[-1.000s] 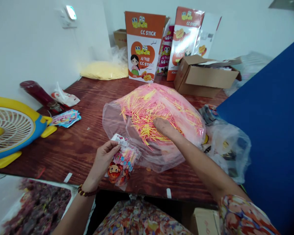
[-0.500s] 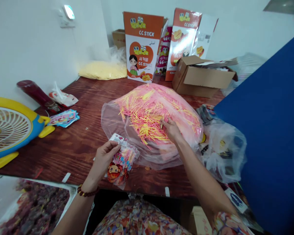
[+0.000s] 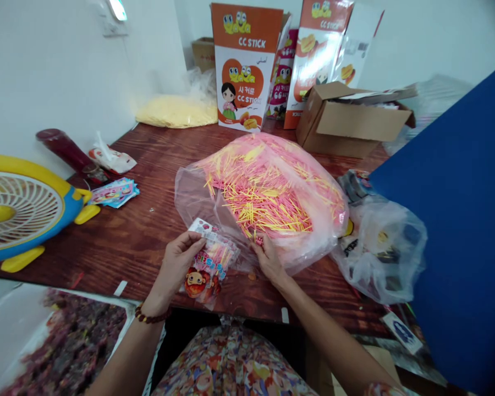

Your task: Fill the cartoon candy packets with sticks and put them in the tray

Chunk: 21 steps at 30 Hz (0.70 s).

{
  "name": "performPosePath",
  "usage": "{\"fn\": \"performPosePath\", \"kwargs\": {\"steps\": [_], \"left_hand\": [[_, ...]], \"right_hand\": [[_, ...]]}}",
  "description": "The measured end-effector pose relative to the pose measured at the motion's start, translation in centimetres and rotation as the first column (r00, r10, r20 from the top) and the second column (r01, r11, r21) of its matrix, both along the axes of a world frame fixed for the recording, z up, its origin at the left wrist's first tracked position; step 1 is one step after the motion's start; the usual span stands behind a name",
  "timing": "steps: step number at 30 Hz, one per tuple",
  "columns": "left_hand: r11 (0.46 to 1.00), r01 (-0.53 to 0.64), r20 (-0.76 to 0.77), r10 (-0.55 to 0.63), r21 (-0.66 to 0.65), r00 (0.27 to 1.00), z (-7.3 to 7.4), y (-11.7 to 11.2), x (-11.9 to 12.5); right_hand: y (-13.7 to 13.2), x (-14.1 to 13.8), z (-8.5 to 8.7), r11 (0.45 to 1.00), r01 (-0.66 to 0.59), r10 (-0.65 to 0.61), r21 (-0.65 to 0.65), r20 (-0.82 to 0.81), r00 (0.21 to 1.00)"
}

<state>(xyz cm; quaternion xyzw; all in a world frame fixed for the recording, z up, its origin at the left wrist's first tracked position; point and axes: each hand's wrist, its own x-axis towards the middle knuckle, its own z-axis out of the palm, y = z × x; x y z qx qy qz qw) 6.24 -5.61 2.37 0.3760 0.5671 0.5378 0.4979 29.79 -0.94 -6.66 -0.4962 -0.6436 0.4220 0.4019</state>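
My left hand (image 3: pixel 180 264) pinches the upper left edge of a printed clear packet (image 3: pixel 209 264) with a red cartoon monkey on it and pink sticks showing inside. More packets may lie beneath it. My right hand (image 3: pixel 270 264) is closed at the near edge of a large clear plastic bag (image 3: pixel 196 192). Pink ends of sticks show at its fingertips, so it appears to grip a small bunch. Heaped in the opened bag are thin pink and yellow sticks (image 3: pixel 268 209), to the right of the packet.
A yellow and blue fan (image 3: pixel 28 206), blue packets (image 3: pixel 114 192), tissues (image 3: pixel 112 159) and a dark red bottle (image 3: pixel 68 151) stand left. Cartons (image 3: pixel 247 71) and an opened brown box (image 3: pixel 355 124) are behind. A blue panel (image 3: pixel 462 231) and plastic bag (image 3: pixel 385 247) bound the right.
My right hand has moved from within the stick heap left and toward me, to the bag's near edge beside the packet. My left hand keeps its hold. The camera view has shifted slightly.
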Motion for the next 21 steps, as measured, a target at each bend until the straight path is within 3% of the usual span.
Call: {"fn": "performPosePath", "kwargs": {"steps": [10,19,21], "left_hand": [[1.000,-0.006,-0.014,0.006,-0.002,1.000,0.0,0.0,0.2],[0.999,0.041,0.016,-0.041,0.006,0.999,-0.6,0.2,0.3],[0.998,0.057,0.000,-0.057,0.006,0.998,-0.6,0.3,0.5]], "right_hand": [[-0.8,0.8,0.3,0.997,-0.078,0.078,-0.005,0.041,0.996],[-1.3,1.0,-0.1,0.998,-0.049,0.050,-0.032,0.047,0.998],[-1.1,1.0,0.4,0.997,-0.034,0.033,-0.064,-0.022,0.999]]}}
